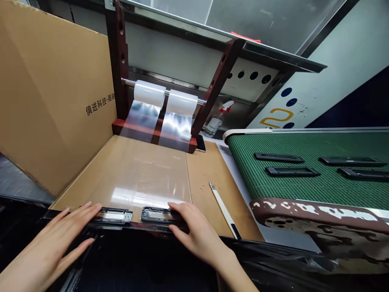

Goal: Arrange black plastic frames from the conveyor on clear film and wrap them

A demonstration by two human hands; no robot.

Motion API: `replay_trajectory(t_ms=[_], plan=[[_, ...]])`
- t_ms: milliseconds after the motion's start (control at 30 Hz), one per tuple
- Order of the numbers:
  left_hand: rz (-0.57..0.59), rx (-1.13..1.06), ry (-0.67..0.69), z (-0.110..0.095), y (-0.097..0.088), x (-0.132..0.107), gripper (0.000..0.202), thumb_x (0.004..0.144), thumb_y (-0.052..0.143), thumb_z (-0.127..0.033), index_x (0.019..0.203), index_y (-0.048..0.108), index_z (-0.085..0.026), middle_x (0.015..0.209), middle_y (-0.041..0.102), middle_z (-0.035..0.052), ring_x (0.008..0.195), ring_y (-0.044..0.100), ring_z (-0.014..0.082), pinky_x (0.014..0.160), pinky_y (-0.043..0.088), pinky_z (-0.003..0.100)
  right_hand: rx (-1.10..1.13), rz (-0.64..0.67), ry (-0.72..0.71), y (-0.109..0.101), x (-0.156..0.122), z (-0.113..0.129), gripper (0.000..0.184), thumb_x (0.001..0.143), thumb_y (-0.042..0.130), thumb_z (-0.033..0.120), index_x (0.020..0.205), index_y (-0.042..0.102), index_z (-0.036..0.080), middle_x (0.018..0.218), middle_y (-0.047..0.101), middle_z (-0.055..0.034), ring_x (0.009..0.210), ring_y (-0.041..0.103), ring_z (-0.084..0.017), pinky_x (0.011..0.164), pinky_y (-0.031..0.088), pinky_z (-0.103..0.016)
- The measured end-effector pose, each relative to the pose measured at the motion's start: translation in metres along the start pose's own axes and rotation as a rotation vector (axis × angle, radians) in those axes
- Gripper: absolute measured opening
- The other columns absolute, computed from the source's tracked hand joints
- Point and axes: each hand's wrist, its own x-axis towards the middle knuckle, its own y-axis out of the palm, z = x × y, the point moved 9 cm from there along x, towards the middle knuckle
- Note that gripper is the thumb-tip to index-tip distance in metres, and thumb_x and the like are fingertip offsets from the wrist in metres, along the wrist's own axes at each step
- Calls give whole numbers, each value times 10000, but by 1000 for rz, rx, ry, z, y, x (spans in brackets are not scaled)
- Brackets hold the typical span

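Two small black plastic frames with pale inner strips lie side by side at the front edge of a board covered in clear film. The left frame is partly under the fingertips of my left hand; its fingers stretch out flat and its thumb stands apart. My right hand has thumb and fingers around the right end of the other frame, which lies on the film. That frame's right end is hidden by the hand.
Two clear film rolls hang on a rod behind the board. A white craft knife lies at right, with a spray bottle behind. Several black frames rest on a green conveyor belt. Cardboard stands at left.
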Motion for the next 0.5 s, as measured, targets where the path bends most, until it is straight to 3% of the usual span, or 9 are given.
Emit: replay_trajectory(t_ms=[100, 300, 500], plan=[[94, 357, 166, -15, 15, 10, 562, 646, 839, -444, 1188, 725, -347, 1288, 706, -1, 1243, 567, 352, 1189, 160, 313, 1, -11, -1, 0, 0, 1, 489, 858, 647, 109, 1307, 502, 239, 1191, 658, -98, 1113, 631, -256, 965, 541, -471], [129, 388, 200, -37, 21, 22, 475, 677, 774, -550, 1110, 768, -354, 1105, 767, 11, 1059, 618, 287, 1016, 292, 165, 0, -1, 1, 0, -1, -1, 454, 888, 619, 105, 1305, 501, 239, 1195, 657, -94, 1108, 636, -243, 963, 549, -453], [179, 368, 201, -52, 22, 35, 387, 678, 736, -596, 971, 814, -357, 975, 785, 17, 942, 648, 254, 898, 345, 116, 6, -22, -10, 0, -3, -3, 456, 907, 603, 113, 1328, 492, 252, 1207, 655, -97, 1109, 639, -245, 958, 557, -445]])
